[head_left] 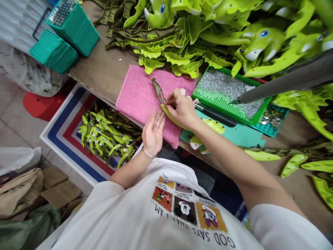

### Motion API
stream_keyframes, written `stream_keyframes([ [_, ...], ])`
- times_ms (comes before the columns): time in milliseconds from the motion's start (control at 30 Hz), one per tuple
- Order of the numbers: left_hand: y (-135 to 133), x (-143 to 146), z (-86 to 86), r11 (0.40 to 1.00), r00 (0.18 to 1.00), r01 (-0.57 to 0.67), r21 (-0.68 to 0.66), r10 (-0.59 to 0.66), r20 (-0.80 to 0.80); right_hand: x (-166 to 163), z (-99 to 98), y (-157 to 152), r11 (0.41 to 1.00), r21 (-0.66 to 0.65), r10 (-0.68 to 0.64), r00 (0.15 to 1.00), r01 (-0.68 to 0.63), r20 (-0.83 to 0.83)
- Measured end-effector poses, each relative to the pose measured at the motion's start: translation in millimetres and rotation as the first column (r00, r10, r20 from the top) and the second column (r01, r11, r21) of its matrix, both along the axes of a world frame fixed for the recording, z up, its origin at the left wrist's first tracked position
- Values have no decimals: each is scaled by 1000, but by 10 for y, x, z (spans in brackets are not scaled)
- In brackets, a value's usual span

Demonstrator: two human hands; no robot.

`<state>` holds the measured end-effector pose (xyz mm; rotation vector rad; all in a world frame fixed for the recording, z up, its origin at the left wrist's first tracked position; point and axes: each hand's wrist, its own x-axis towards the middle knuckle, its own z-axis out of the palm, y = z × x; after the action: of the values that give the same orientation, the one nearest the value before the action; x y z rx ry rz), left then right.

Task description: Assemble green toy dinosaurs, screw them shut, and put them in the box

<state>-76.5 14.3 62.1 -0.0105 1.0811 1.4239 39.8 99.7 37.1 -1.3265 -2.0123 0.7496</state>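
On a folded pink towel (137, 92) at the table's front edge lies a long curved plastic dinosaur part (158, 91), olive at its far end and lime green nearer me. My right hand (183, 108) bends over its middle, thumb and fingers pinched at the lime-green section. What lies between the fingertips is too small to make out. Palm up, my left hand (153, 133) is beside the part at the towel's edge, its fingers extended and holding nothing. A black-handled tool (220, 115) with a metal shaft lies just right of my right hand.
A green tray (260, 114) of small screws stands at the right, with a dark bar (286, 78) reaching over it. Lime-green dinosaur parts (182, 34) are heaped behind. Teal baskets (85, 34) stand at the far left. Below the edge, a striped box (73, 128) holds dinosaur pieces.
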Motion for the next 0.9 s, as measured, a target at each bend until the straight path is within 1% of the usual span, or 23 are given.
stream_keyframes([
  [133,-15,-6,21,1000,1000,9,27,-9,-8,26,51,-18,1000,28,11,997,-13,74],
  [200,-28,-2,38,999,1000,19,42,-19,-11,54,106,-88,998,56,-15,997,11,71],
  [267,-47,18,58,997,999,41,63,-41,-13,83,177,-225,994,93,-52,998,49,24],
  [367,-86,97,98,991,995,95,93,-93,-27,115,265,-517,986,128,-102,992,110,-69],
  [467,-145,235,146,978,984,175,111,-169,-61,136,279,-796,963,159,-201,973,218,-113],
  [567,-226,408,166,953,962,265,149,-252,-102,201,231,-990,917,200,-330,938,345,-106],
  [633,-286,534,155,927,942,333,170,-319,-106,299,195,-1100,875,240,-412,907,420,-86],
  [700,-345,656,139,890,908,418,181,-409,-90,453,179,-1227,819,291,-497,865,495,-71],
  [733,-372,710,133,862,882,471,188,-464,-79,555,180,-1301,790,303,-539,840,532,-70],
  [767,-394,756,132,828,850,524,200,-522,-71,672,187,-1382,765,298,-578,812,571,-74],
  [833,-416,812,138,759,791,606,237,-607,-79,948,208,-1560,719,241,-649,754,651,-100],
  [867,-414,822,143,743,781,619,255,-617,-100,1097,215,-1651,690,205,-689,717,694,-111],
  [900,-402,821,148,744,788,612,268,-601,-130,1245,217,-1738,655,172,-730,675,736,-110],
])
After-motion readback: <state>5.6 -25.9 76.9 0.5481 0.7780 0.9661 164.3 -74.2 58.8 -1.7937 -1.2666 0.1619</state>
